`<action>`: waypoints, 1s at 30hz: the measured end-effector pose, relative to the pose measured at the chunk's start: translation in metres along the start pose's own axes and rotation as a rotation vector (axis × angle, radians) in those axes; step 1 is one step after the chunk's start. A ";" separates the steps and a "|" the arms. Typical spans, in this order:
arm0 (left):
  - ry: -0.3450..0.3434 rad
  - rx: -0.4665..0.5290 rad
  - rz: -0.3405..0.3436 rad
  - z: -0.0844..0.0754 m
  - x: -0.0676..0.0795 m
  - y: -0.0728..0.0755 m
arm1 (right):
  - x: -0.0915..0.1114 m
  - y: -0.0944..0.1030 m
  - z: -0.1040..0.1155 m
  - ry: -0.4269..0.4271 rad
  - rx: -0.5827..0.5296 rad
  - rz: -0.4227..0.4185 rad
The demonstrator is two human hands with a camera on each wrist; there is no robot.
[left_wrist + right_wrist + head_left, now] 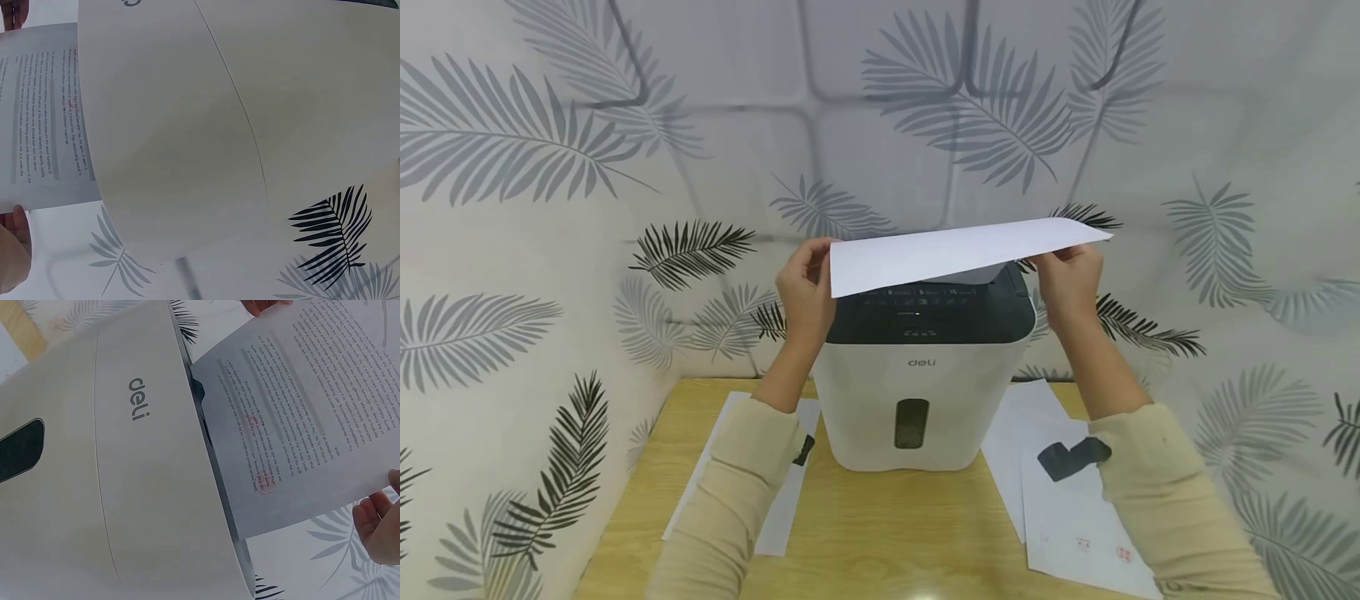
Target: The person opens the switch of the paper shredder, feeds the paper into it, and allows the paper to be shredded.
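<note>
A white paper shredder (917, 400) marked "deli", with a dark top panel (936, 321), stands upright on the table. Over it, a sheet of paper (940, 254) bends toward me, held by both hands at its side edges. My left hand (808, 292) pinches the left edge; my right hand (1071, 283) pinches the right edge from below, with its fingertips partly hidden behind the sheet. Printed text and red marks show on the sheet's far side in the right wrist view, where its lower edge (219, 456) meets the shredder's top.
White sheets (782, 508) lie left of the shredder on the wooden table (895, 533). More sheets (1067, 525), one with red stamps, lie to its right. Dark straps (1075, 458) show at both sleeves. A leaf-patterned cloth (737, 150) hangs close behind and around.
</note>
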State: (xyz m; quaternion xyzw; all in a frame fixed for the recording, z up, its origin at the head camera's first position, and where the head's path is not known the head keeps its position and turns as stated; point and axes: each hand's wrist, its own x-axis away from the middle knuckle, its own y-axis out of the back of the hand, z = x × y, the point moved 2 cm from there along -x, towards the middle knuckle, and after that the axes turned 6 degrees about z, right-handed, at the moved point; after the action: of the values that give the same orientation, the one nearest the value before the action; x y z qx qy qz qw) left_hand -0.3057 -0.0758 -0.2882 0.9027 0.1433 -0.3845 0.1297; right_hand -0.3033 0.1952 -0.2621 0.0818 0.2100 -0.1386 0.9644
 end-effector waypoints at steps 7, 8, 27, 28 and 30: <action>0.006 0.008 -0.020 0.002 -0.001 0.000 | -0.004 0.001 0.003 0.064 -0.025 -0.020; 0.006 0.008 -0.023 0.002 -0.002 0.000 | -0.005 0.001 0.003 0.059 -0.034 -0.021; 0.014 0.041 -0.027 0.015 -0.003 -0.004 | -0.008 -0.005 -0.006 0.017 -0.084 -0.020; 0.021 0.040 -0.033 0.016 -0.003 -0.004 | -0.007 -0.005 -0.007 0.020 -0.074 -0.013; 0.030 0.033 -0.033 0.018 -0.003 -0.005 | -0.006 -0.006 -0.009 0.016 -0.040 0.000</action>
State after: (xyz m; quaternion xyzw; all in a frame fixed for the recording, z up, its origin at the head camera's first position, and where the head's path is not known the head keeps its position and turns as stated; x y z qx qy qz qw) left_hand -0.3211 -0.0784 -0.2990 0.9080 0.1536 -0.3751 0.1064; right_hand -0.3136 0.1928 -0.2683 0.0638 0.2203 -0.1337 0.9641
